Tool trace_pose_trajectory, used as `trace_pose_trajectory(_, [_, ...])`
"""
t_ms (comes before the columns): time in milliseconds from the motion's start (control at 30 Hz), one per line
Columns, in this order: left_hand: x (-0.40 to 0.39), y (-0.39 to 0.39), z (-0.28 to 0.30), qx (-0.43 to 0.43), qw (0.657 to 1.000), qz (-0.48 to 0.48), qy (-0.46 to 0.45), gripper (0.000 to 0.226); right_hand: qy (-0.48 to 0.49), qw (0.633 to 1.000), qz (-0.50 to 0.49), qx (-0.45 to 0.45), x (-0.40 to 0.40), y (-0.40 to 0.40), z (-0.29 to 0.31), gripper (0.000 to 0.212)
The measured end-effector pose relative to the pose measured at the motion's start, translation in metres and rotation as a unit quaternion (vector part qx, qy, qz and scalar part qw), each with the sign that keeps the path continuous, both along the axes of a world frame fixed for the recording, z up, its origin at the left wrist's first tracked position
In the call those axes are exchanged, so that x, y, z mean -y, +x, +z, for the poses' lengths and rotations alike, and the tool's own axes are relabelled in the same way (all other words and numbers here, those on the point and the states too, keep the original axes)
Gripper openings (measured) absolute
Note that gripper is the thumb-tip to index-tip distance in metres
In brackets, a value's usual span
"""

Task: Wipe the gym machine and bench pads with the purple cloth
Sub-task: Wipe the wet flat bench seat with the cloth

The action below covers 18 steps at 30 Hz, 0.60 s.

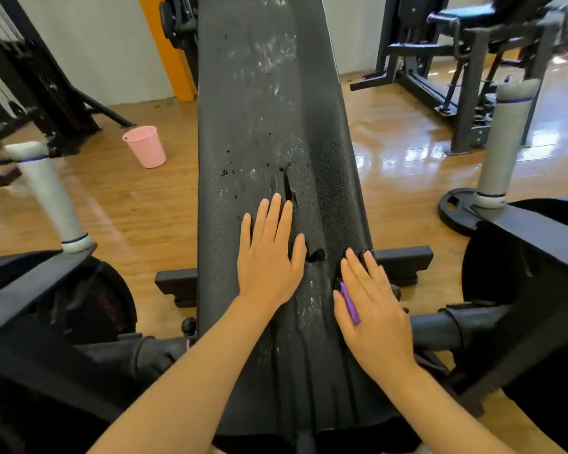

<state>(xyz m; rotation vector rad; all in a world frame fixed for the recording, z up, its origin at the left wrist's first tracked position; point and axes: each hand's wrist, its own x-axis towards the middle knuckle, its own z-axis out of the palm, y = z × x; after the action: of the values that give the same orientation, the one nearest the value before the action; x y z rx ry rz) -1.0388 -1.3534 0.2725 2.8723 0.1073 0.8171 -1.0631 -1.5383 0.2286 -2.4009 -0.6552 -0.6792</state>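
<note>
Left hand [269,253] flat on pad [266,126], fingers straight and spread, nothing held; right hand [374,309] flat near pad's right edge, fingers straight and close together, pressing cloth [350,304] against the surface; only a thin purple strip visible at the thumb side of the palm, rest covered.

Pad: long, black, pebbled, sloping away from camera; pale dusty smears along the centre, denser toward the far end; a tear [287,186] just beyond left fingertips; smaller holes scattered nearby; a gouge [316,255] between the two hands.

Judged step: wiping the near part of the pad. Advice: keep palm pressure even over the cloth; work in long overlapping strokes toward the far end, where most residue sits; go lightly over the tear and gouge to avoid snagging or lifting the cover; left hand as brace only, kept out of the stroke path; refold cloth once soiled.

Unclear: cloth size and folding, hidden under palm; whether smears are dust or worn surface; pad's far end cut off at top edge; near end cut off at bottom; frame under pad mostly hidden. Pink bucket [145,146] on floor at left, contents not visible.
</note>
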Motion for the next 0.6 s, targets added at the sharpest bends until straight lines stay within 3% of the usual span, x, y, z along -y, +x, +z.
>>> trace_pose_trajectory(200, [0.000,-0.007,-0.004,0.020,1.000,-0.003,-0.010,0.061,-0.045,0.999,0.000,-0.014,0.021,-0.050,-0.022,0.051])
trace_pose_trajectory(333, [-0.001,-0.004,-0.005,0.044,0.999,-0.003,-0.010,0.060,0.005,1.000,-0.012,0.001,-0.010,0.019,0.011,0.045])
trace_pose_trajectory(467, [-0.001,-0.003,-0.005,0.044,0.999,-0.004,-0.007,0.060,0.079,0.994,-0.041,-0.067,-0.041,0.091,0.053,0.041])
trace_pose_trajectory(600, [-0.002,-0.003,-0.007,0.055,0.998,-0.004,-0.007,0.060,0.084,0.995,-0.036,-0.047,-0.026,0.057,0.030,0.044])
